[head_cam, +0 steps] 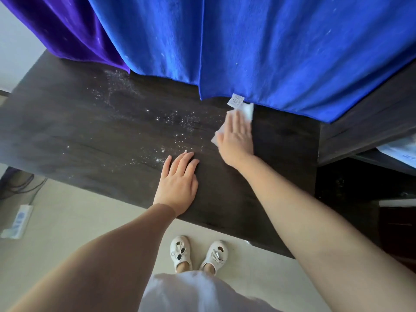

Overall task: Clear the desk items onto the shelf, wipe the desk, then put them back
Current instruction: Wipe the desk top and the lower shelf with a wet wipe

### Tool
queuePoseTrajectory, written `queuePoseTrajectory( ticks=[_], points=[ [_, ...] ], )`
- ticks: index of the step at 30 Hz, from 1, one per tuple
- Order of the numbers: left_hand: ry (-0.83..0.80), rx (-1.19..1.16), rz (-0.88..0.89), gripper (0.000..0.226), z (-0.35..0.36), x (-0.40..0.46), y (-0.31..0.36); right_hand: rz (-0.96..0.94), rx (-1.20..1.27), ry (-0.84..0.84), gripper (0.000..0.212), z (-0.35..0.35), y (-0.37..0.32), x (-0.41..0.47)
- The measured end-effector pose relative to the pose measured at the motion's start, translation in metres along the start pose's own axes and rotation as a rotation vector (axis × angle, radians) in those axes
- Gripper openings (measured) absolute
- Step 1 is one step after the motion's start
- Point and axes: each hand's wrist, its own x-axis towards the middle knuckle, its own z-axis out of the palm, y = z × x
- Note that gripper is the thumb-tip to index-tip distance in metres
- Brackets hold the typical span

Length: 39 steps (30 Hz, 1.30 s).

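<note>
The dark wooden desk [74, 131] carries scattered white specks and droplets [171, 122] across its middle. My right hand [236, 138] lies flat on a white wipe [246, 111], pressing it against the desk near the far right, just below the hanging blue cloth. Only the wipe's edges show around my fingers. My left hand [177, 181] rests palm down on the desk near the front edge, fingers together, holding nothing.
A blue cloth [270, 48] and a purple cloth [67, 28] hang over the desk's back. A dark shelf unit [364, 131] adjoins the desk on the right. A white power strip [18, 221] and cables lie on the floor at left.
</note>
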Motion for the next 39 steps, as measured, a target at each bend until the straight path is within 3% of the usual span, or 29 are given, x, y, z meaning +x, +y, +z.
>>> queuePoseTrajectory(
  ticks=[2, 4, 6, 9, 11, 13, 15, 18, 20, 22, 25, 28, 31, 34, 36, 38, 39],
  points=[
    [0.01, -0.004, 0.006, 0.041, 0.001, 0.001, 0.0, -0.39, -0.037, -0.097, 0.06, 0.003, -0.018, -0.016],
    [0.016, -0.005, 0.009, 0.041, 0.001, 0.001, 0.0, -0.595, -0.054, -0.121, 0.057, -0.002, 0.004, -0.023],
    [0.026, -0.003, 0.012, 0.041, 0.001, 0.002, 0.001, -0.498, -0.06, -0.06, 0.059, -0.008, 0.049, -0.026],
    [0.045, 0.0, 0.009, 0.042, 0.0, 0.001, 0.001, 0.086, -0.03, 0.073, 0.056, -0.015, 0.13, -0.038],
    [0.062, -0.006, 0.013, 0.042, 0.0, 0.001, 0.002, 0.336, 0.021, 0.097, 0.057, -0.019, 0.143, -0.05],
    [0.073, -0.004, 0.017, 0.042, -0.001, 0.001, 0.002, 0.424, 0.073, 0.078, 0.059, -0.013, 0.115, -0.061],
    [0.077, 0.003, 0.021, 0.041, -0.002, 0.001, 0.002, 0.308, 0.093, 0.064, 0.059, -0.004, 0.076, -0.076],
    [0.072, 0.004, 0.02, 0.041, -0.002, 0.0, 0.002, -0.23, -0.039, -0.001, 0.059, 0.011, 0.042, -0.106],
    [0.067, 0.004, 0.022, 0.041, -0.002, 0.0, 0.002, -0.47, -0.104, -0.041, 0.061, 0.004, 0.062, -0.1],
    [0.057, 0.001, 0.017, 0.041, -0.001, 0.001, 0.001, -0.376, -0.08, -0.005, 0.06, -0.008, 0.093, -0.08],
    [0.034, -0.004, 0.008, 0.042, -0.001, 0.0, 0.001, 0.107, -0.041, 0.013, 0.057, -0.016, 0.144, -0.06],
    [0.012, -0.012, 0.004, 0.043, -0.001, 0.0, 0.001, 0.295, -0.028, 0.023, 0.058, -0.014, 0.128, -0.067],
    [-0.009, -0.013, -0.003, 0.044, -0.003, 0.0, 0.001, 0.172, 0.012, 0.007, 0.062, -0.002, 0.069, -0.094],
    [-0.036, -0.034, -0.006, 0.045, -0.006, 0.0, 0.0, -0.271, -0.081, -0.021, 0.065, 0.014, 0.016, -0.133],
    [-0.035, -0.093, 0.024, 0.044, -0.01, -0.002, -0.005, -0.448, -0.141, -0.07, 0.06, 0.016, 0.016, -0.144],
    [-0.02, -0.16, 0.076, 0.042, -0.018, -0.006, -0.02, -0.416, -0.092, -0.081, 0.057, 0.005, 0.029, -0.144],
    [-0.013, -0.177, 0.098, 0.042, -0.023, -0.008, -0.034, -0.305, -0.052, -0.093, 0.056, -0.001, 0.038, -0.144]
  ],
)
